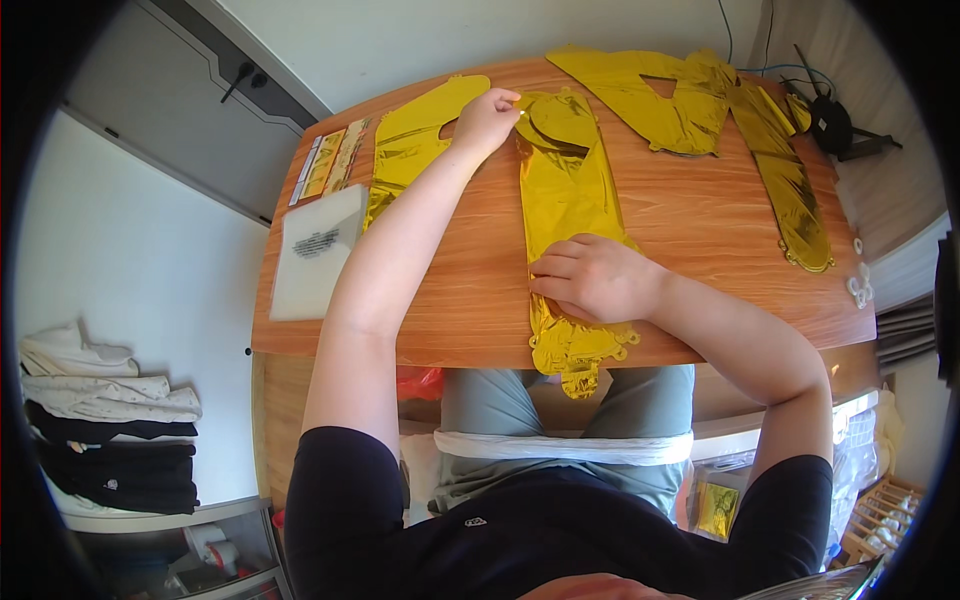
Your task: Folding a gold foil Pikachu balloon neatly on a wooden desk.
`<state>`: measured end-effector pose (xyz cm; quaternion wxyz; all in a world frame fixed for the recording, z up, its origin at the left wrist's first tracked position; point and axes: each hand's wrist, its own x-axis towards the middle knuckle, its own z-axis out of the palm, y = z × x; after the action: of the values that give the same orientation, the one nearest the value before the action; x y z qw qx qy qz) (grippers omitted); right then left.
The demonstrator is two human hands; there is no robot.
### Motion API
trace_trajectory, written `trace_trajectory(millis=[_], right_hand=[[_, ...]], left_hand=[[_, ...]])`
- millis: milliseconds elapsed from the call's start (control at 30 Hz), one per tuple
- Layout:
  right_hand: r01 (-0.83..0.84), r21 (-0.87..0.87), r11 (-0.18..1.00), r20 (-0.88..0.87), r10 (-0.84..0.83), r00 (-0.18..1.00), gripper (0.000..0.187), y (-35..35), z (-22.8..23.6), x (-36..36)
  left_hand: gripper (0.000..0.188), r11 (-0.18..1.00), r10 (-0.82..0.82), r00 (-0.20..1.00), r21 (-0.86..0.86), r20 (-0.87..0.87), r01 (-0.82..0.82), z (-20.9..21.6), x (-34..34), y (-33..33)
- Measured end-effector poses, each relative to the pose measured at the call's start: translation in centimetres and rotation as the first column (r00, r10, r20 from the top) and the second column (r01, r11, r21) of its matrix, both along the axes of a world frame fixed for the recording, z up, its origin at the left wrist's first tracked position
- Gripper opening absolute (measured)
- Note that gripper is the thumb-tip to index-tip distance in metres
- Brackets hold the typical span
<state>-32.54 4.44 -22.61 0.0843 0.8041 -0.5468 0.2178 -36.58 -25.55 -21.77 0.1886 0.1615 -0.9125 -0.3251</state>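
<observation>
A flat, uninflated gold foil balloon lies lengthwise before me, its crumpled near end overhanging the table edge. My right hand rests on its lower part, fingers bent and pressed together over the foil. At the balloon's far left corner is my left hand, thumb and fingers pinched. A tiny whitish bit shows at those fingertips, too small to name. Another gold foil balloon lies to the left, partly hidden behind my left forearm. A third gold foil balloon spreads across the far right, one strip reaching toward me.
On the wooden table, a stack of clear plastic sleeves and printed cards lie at the left. A black device with antennas stands at the far right corner. White rolls sit by the right edge.
</observation>
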Motion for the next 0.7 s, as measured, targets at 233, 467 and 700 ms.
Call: trace_trajectory(millis=[233,467,700], right_hand=[[0.004,-0.001,1.0,0.007,-0.004,1.0,0.024,0.0,-0.3,-0.1],[0.007,0.008,1.0,-0.007,-0.007,1.0,0.024,0.2,-0.2,-0.2],[0.014,0.017,1.0,-0.018,-0.013,1.0,0.025,0.2,-0.2,-0.1]], left_hand=[[0.045,0.85,-0.193,0.977,0.484,-0.088,0.211,0.7,3.0,-0.2],[0.036,0.948,-0.21,0.978,-0.243,0.006,0.205,-1.2,5.8,1.2],[0.025,0.828,-0.197,0.979,-0.544,-0.051,0.139,-1.0,6.4,1.8]])
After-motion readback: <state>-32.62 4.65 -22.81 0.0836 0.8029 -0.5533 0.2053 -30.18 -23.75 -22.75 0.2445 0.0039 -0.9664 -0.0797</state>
